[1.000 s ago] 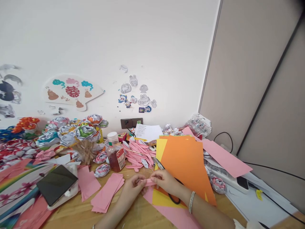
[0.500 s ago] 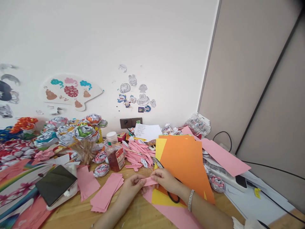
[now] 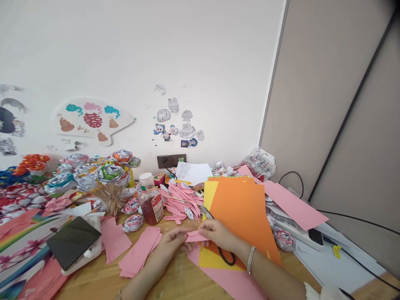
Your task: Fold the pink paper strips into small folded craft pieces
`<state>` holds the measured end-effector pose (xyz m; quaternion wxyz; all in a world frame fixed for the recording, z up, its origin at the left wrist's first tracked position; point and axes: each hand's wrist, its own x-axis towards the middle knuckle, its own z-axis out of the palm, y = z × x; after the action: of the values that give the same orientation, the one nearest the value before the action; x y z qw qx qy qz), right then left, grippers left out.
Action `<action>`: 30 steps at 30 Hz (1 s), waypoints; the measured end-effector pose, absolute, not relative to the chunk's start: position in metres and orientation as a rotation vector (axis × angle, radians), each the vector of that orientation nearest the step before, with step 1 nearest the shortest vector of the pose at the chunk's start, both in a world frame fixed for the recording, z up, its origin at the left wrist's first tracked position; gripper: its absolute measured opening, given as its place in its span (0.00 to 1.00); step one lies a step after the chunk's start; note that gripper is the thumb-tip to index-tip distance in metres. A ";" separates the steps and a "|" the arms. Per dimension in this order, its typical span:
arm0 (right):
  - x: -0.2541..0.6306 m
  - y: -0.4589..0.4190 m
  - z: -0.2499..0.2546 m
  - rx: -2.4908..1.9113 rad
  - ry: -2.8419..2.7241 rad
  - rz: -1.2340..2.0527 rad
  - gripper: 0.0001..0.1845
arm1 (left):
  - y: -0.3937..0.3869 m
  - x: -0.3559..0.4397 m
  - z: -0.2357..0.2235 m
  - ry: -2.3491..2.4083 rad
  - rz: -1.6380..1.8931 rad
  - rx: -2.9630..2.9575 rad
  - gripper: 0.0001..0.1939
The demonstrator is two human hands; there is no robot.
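Between my two hands is a small folded strip of pink paper [image 3: 194, 237], held level above the table. My left hand [image 3: 176, 241] pinches its left end, while my right hand [image 3: 215, 233] grips the right end; some fingertips are hidden behind the paper. Under my right hand and wrist lie scissors [image 3: 227, 257], their dark handle loops showing, on orange sheets [image 3: 240, 212] and yellow sheets [image 3: 211, 260]. A larger pink sheet [image 3: 234, 283] sticks out beneath. Left of my left hand rests a stack of cut pink strips [image 3: 140, 252].
Behind my hands is a pile of folded pink pieces [image 3: 183, 200], beside a bottle of reddish-brown liquid [image 3: 151, 206]. Paper flowers [image 3: 109, 173] stand at the back left. A tablet-like dark screen [image 3: 74, 241] lies at left, a power strip [image 3: 304, 231] at right.
My left hand has shifted slightly left along the pink strip, so more of the paper shows between my hands. The right hand has moved a little right.
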<state>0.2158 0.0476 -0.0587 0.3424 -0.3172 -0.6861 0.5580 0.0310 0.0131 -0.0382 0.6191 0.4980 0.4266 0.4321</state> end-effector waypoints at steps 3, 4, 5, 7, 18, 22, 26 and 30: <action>0.216 0.047 -0.060 -0.826 -1.814 1.409 0.14 | 0.011 0.031 -0.036 0.962 0.989 1.088 0.12; 0.216 0.046 -0.060 -0.831 -1.832 1.385 0.14 | 0.011 0.031 -0.036 0.949 0.982 1.090 0.11; 0.216 0.046 -0.060 -0.840 -1.853 1.358 0.13 | 0.010 0.031 -0.036 0.937 0.975 1.102 0.09; 0.216 0.045 -0.060 -0.863 -1.903 1.292 0.12 | 0.010 0.032 -0.036 0.934 0.965 1.141 0.08; 0.217 0.044 -0.057 -0.947 -2.049 1.109 0.07 | 0.012 0.038 -0.040 1.095 0.919 1.320 0.13; 0.216 0.043 -0.054 -0.960 -2.055 1.143 0.08 | 0.013 0.034 -0.041 1.061 0.904 1.324 0.12; 0.216 0.041 -0.052 -0.977 -2.086 1.100 0.09 | 0.015 0.033 -0.044 1.029 0.877 1.381 0.12; 0.214 0.039 -0.053 -1.006 -2.125 1.010 0.09 | 0.013 0.036 -0.047 1.081 0.899 1.500 0.11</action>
<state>0.2140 0.0387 -0.0528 0.2872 -0.3766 -0.7955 0.3781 0.0359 0.0134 -0.0469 0.5165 0.6247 0.4503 0.3744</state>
